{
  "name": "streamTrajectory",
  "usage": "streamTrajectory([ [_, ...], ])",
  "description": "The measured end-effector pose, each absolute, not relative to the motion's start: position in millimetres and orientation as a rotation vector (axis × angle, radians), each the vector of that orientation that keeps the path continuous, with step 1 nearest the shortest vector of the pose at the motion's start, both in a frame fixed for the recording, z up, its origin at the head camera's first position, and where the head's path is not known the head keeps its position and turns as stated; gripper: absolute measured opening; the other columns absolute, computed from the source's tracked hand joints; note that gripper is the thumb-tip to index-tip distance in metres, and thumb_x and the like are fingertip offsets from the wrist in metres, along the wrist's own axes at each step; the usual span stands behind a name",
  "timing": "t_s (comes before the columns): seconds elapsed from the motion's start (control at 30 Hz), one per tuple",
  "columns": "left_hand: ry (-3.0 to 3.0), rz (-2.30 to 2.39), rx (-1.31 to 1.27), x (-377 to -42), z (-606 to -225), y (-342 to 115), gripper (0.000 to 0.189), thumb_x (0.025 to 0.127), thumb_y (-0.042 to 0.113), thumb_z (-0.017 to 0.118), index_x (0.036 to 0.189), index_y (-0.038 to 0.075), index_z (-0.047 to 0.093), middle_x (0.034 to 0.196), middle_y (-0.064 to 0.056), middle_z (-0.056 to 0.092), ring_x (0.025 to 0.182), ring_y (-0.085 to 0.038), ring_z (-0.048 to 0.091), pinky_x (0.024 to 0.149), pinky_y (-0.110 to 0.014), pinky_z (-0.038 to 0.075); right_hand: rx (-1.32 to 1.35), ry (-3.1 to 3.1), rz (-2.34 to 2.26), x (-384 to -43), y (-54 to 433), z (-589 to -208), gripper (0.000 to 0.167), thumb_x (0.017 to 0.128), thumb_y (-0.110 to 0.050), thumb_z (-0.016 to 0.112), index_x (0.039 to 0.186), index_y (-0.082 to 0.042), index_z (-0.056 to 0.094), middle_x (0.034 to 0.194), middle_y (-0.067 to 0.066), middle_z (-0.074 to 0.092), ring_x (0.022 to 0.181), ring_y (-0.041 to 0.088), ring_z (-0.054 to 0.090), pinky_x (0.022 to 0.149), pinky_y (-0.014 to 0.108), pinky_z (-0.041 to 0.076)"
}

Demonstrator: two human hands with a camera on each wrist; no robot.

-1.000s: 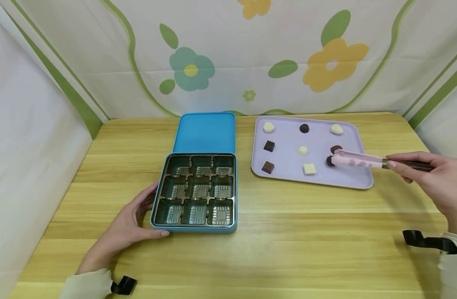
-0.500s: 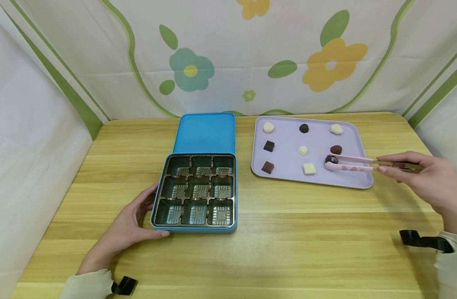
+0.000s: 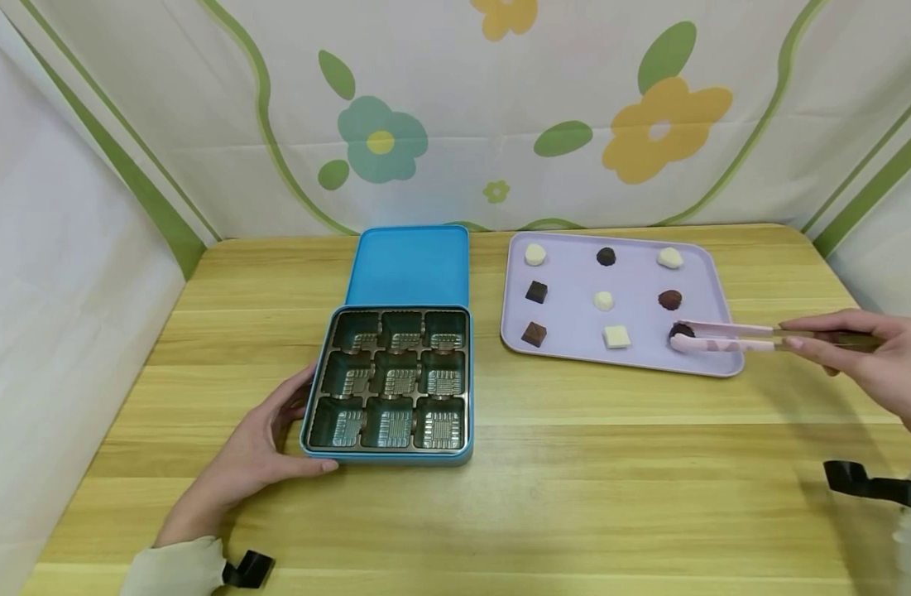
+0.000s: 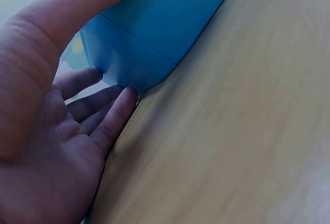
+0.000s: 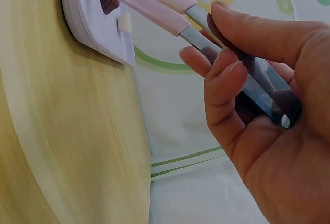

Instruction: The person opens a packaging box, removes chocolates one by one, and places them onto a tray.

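Note:
In the head view my right hand (image 3: 872,348) holds a pair of tongs (image 3: 734,337) with pink tips and metal handles; the right wrist view shows thumb and fingers around the handles. The tips lie on both sides of a dark chocolate (image 3: 681,331) at the front right of the lilac tray (image 3: 570,338). Whether it touches the tray cannot be told. My left hand (image 3: 246,455) holds the front left corner of a blue tin (image 3: 462,457), thumb along the front, fingers at the left side. Inside it, a brown divider insert (image 3: 373,396) has several bare compartments.
Several other chocolates stand spread over the tray, among them a reddish-brown one (image 3: 669,300) just behind the tongs and a white square one (image 3: 616,336) to the left. The tin's blue lid (image 3: 409,266) lies behind it. A flowered cloth (image 3: 485,108) closes off the table's back.
The tongs and the dark chocolate between their tips have shifted right and slightly nearer over the tray. Earlier, the tips turned to sit either side of it. My left hand and the tin have stayed put.

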State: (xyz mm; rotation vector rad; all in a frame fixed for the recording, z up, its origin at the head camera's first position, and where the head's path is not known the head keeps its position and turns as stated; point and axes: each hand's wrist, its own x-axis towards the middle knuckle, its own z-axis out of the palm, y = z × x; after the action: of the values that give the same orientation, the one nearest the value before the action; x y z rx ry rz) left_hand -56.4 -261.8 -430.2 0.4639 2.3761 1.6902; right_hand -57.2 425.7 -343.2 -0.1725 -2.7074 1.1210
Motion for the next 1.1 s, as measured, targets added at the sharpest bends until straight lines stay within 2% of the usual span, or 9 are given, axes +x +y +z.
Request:
streamTrajectory([
  [0.23, 2.380, 1.681, 0.454, -56, -430, -262, 0.123, 0.070, -0.003, 0.098, 0.171, 0.019, 0.032, 0.160, -0.004, 0.050, 0.135, 0.002, 0.051, 0.110, -0.007, 0.041, -0.175, -2.717, 1.142, -56, 431, -342, 0.028, 0.101, -0.004, 0.074, 0.118, -0.023, 0.084, 0.078, -0.017, 0.060, 0.067, 0.009, 0.046, 0.057, 0.029, 0.030],
  [0.47, 2.390, 1.675, 0.458, -56, -431, -263, 0.124, 0.069, -0.002, 0.099, 0.171, 0.020, 0.032, 0.160, -0.004, 0.050, 0.135, 0.002, 0.051, 0.110, -0.007, 0.042, -0.143, -2.627, 1.220, -57, 435, -336, 0.034, 0.096, 0.004, 0.076, 0.115, -0.022, 0.085, 0.077, -0.021, 0.064, 0.068, 0.001, 0.051, 0.051, 0.025, 0.034],
  [0.7, 2.394, 1.665, 0.455, -56, -429, -263, 0.123, 0.069, -0.001, 0.099, 0.171, 0.020, 0.032, 0.161, -0.015, 0.048, 0.135, 0.002, 0.051, 0.110, -0.007, 0.041, -0.070, -2.573, 1.238, -56, 419, -330, 0.034, 0.095, 0.009, 0.074, 0.118, -0.014, 0.084, 0.082, -0.023, 0.067, 0.063, 0.002, 0.050, 0.049, 0.025, 0.035],
  [0.8, 2.394, 1.661, 0.443, -56, -427, -263, 0.123, 0.070, -0.001, 0.099, 0.171, 0.020, 0.033, 0.162, -0.017, 0.048, 0.135, 0.002, 0.051, 0.110, -0.007, 0.041, -0.068, -2.603, 1.251, -57, 400, -326, 0.028, 0.095, 0.007, 0.076, 0.118, -0.010, 0.083, 0.090, -0.027, 0.072, 0.066, 0.001, 0.054, 0.051, 0.020, 0.040],
  [0.9, 2.392, 1.658, 0.436, -56, -427, -263, 0.123, 0.070, -0.001, 0.099, 0.171, 0.020, 0.032, 0.162, -0.019, 0.047, 0.135, 0.002, 0.051, 0.110, -0.007, 0.041, -0.083, -2.689, 1.275, -58, 380, -323, 0.024, 0.095, 0.001, 0.079, 0.118, -0.006, 0.082, 0.094, -0.027, 0.075, 0.068, 0.002, 0.058, 0.053, 0.020, 0.044],
  [1.1, 2.376, 1.663, 0.426, -56, -426, -262, 0.123, 0.070, -0.001, 0.099, 0.171, 0.019, 0.032, 0.161, -0.019, 0.048, 0.134, 0.001, 0.052, 0.110, -0.007, 0.041, 0.018, -2.897, 1.188, -57, 351, -331, 0.025, 0.094, -0.015, 0.085, 0.119, -0.013, 0.082, 0.101, -0.025, 0.076, 0.075, 0.005, 0.066, 0.058, 0.020, 0.052],
])
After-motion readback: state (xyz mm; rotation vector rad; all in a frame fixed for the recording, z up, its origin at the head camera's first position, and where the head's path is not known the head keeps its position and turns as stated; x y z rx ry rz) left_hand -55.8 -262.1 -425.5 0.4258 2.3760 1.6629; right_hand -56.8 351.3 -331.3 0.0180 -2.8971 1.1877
